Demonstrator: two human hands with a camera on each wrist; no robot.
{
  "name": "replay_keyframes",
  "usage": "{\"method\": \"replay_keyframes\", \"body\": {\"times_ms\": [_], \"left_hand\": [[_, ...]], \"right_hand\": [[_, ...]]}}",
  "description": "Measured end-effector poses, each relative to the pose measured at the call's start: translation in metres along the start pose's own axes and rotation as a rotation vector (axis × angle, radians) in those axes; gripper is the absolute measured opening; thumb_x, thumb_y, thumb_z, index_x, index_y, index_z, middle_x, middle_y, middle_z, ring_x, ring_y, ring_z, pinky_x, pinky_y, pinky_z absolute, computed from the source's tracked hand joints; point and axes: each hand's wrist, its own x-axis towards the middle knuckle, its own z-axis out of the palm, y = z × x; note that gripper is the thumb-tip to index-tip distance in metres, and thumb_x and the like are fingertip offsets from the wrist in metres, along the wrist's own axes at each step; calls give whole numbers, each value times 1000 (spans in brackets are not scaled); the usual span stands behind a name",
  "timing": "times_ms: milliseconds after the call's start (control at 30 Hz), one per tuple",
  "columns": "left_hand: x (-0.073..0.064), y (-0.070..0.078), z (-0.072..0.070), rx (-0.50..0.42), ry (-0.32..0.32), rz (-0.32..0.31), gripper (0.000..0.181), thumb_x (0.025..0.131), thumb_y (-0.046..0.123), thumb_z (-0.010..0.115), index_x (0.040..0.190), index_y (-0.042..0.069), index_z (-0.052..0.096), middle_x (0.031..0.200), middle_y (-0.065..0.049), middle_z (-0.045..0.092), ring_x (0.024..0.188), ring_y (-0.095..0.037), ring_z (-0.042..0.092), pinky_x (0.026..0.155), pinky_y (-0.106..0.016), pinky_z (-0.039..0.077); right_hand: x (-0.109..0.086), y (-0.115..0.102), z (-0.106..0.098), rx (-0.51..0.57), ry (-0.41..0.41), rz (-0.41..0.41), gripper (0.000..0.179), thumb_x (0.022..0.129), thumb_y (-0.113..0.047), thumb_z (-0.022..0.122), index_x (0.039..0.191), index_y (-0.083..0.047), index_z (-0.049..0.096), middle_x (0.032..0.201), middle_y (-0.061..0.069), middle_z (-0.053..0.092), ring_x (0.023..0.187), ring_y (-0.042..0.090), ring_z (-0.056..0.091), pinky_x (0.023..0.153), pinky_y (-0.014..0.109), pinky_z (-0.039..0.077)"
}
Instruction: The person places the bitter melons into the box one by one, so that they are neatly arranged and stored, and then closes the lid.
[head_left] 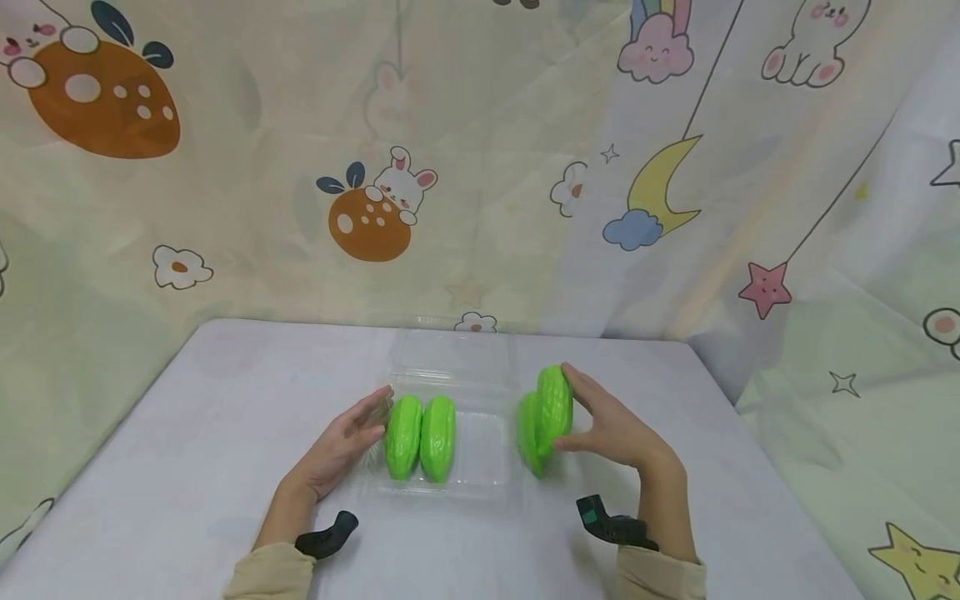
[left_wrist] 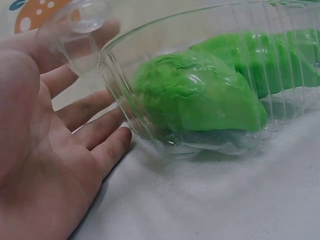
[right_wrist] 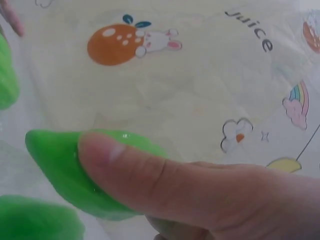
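A clear plastic box lies opened on the table, its lid folded back. Inside, on the left half, two long bright green ridged fruits, a left one and a right one, lie side by side. My left hand rests at the box's left side, its fingers relaxed against the clear wall in the left wrist view. To the right of the box, my right hand grips another green ridged fruit between thumb and fingers. A further green fruit sits just left of it, partly hidden behind it.
The white-covered table has its far edge against a cartoon-printed cloth, which also hangs at the sides. Black wrist bands, a left one and a right one, sit by the sleeves.
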Motion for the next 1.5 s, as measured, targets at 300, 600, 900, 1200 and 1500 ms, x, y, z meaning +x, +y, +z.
{"method": "replay_keyframes", "body": {"times_ms": [300, 600, 900, 1200, 1500], "left_hand": [[-1, -6, 0, -5, -57, 18, 57, 98, 10, 45, 151, 20, 26, 160, -2, 15, 149, -27, 7, 120, -38, 13], [0, -8, -3, -67, -105, 36, 59, 97, 4, 39, 152, 17, 23, 161, -5, 10, 148, -29, 3, 117, -56, -4], [-2, -9, -6, -87, -88, 29, 60, 95, 4, 41, 151, 15, 23, 161, -5, 10, 148, -28, 0, 117, -55, -6], [-3, -7, -5, -59, -79, 21, 62, 94, 9, 44, 152, 15, 22, 161, -6, 10, 148, -31, 2, 115, -59, -7], [-1, 0, -2, -39, -78, 0, 68, 91, 10, 54, 151, 15, 23, 161, -7, 10, 148, -32, 3, 117, -55, 2]], "right_hand": [[4, -24, 16, -23, -29, -93, 115, 67, -40, 84, 154, -19, 11, 160, -2, 11, 148, 20, 13, 117, 48, 23], [17, -39, 35, -81, -107, -166, 113, 67, -48, 80, 153, -18, 14, 159, -4, 15, 147, 18, 15, 117, 45, 24], [23, -46, 50, -91, -149, -176, 113, 66, -51, 80, 153, -17, 17, 159, -4, 16, 147, 16, 15, 118, 44, 23], [29, -46, 59, -103, -181, -153, 111, 68, -48, 81, 153, -15, 18, 160, 1, 17, 147, 18, 15, 118, 45, 22], [37, -43, 67, -114, -201, -126, 112, 67, -44, 82, 153, -14, 16, 159, 2, 18, 147, 20, 16, 118, 44, 24]]}}
